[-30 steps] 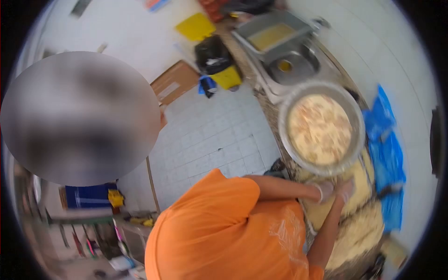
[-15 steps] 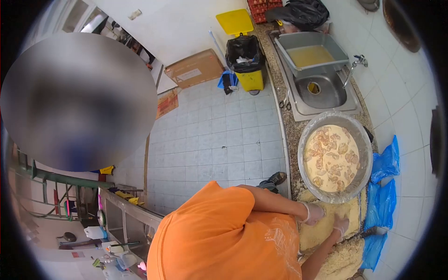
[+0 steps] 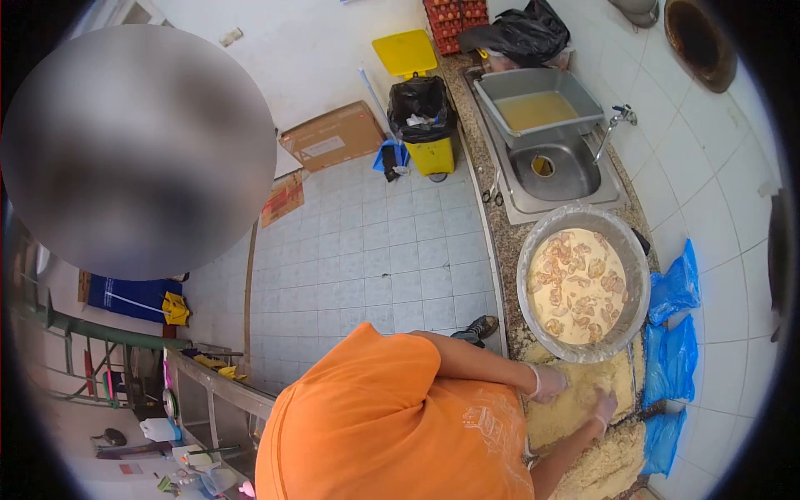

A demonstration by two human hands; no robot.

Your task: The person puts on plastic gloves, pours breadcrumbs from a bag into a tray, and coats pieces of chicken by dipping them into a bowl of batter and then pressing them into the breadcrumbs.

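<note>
My left hand (image 3: 549, 383), in a thin clear glove, rests at the near side of a tray of pale yellow crumbs (image 3: 550, 422), its fingers mostly hidden. Across from it, my gloved right hand (image 3: 606, 406) lies on the crumbs with fingers stretched out and apart. Between the two hands the crumbs (image 3: 587, 385) are heaped and disturbed. Right beside the tray stands a large plastic-lined tub (image 3: 532, 287), where raw meat pieces (image 3: 597, 268) lie in creamy batter. Another heap of coarser crumbs (image 3: 607, 467) sits close to my right forearm.
Blue plastic bags (image 3: 673, 358) line the tiled wall. Past the tub are a metal sink (image 3: 562, 179) with a tap (image 3: 618, 125), a grey basin (image 3: 542, 83) of cloudy liquid, and scissors (image 3: 493, 193). A yellow bin (image 3: 432, 157) and cardboard box (image 3: 333, 137) stand on the floor.
The whole view has shifted slightly, so the counter appears farther left. My hands stay in the crumbs, a little farther apart, with more of a heap between them.
</note>
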